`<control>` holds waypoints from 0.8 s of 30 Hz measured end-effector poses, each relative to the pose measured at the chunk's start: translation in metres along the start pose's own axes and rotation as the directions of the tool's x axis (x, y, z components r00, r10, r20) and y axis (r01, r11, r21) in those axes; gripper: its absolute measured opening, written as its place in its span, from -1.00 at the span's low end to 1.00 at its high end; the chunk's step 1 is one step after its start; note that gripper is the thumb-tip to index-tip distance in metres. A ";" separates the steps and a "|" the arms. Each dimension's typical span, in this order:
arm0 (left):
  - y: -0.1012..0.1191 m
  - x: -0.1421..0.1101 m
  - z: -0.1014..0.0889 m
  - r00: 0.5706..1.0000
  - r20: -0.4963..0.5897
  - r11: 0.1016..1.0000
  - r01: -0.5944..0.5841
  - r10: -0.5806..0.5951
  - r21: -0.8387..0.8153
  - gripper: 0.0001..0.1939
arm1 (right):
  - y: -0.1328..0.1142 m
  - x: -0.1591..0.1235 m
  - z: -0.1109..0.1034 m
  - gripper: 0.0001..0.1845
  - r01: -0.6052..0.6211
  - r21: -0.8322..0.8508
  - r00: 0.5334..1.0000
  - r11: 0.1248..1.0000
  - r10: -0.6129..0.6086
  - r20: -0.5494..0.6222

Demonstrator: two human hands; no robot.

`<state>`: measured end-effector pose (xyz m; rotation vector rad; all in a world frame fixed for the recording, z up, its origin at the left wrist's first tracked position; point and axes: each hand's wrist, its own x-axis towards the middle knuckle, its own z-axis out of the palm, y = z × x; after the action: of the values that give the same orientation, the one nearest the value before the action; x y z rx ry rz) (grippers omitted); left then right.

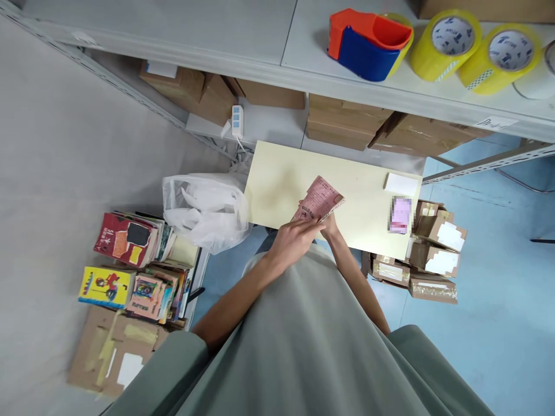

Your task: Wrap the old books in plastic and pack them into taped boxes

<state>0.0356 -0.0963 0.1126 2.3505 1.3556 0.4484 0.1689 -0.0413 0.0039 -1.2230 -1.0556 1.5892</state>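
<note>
A worn pink booklet with dark print on its cover is held in front of me, tilted above the pale yellow table. My left hand lies across its lower part, fingers closed over the cover. From below and behind, my right hand grips the same booklet, and most of its fingers are hidden by it. At the table's right end lie a white pad or box and a pixelated pinkish item.
Overhead, a shelf holds a red-and-blue tape dispenser and yellow tape rolls. Left are a white plastic bag, stacked books and a cardboard box. Small cartons stand right; larger boxes sit behind.
</note>
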 end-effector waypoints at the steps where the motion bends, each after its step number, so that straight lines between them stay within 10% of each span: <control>1: -0.001 0.000 0.000 0.999 -0.020 0.999 0.043 -0.043 -0.025 -0.61 | -0.001 0.001 -0.002 -0.31 -0.002 0.028 1.000 1.000 0.002 -0.010; 9: -0.057 -0.006 -0.012 0.809 -0.065 0.711 0.471 -0.584 -0.522 -0.45 | 0.000 0.008 -0.016 -0.37 -0.133 0.139 0.989 0.981 0.141 -0.048; 19: -0.150 -0.021 0.029 0.621 0.129 0.222 0.456 -0.773 -0.862 -0.15 | -0.056 -0.011 0.022 -0.66 0.090 -0.408 0.989 0.908 -0.129 -0.069; 24: -0.169 -0.017 0.027 0.633 0.059 0.191 0.320 -0.772 -0.928 -0.41 | -0.064 -0.028 0.073 -0.66 0.355 -0.623 0.934 0.697 -0.285 0.214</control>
<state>-0.0863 -0.0385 0.0066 0.7320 1.4945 1.1445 0.1099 -0.0585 0.0837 -1.2994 -1.8917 1.0255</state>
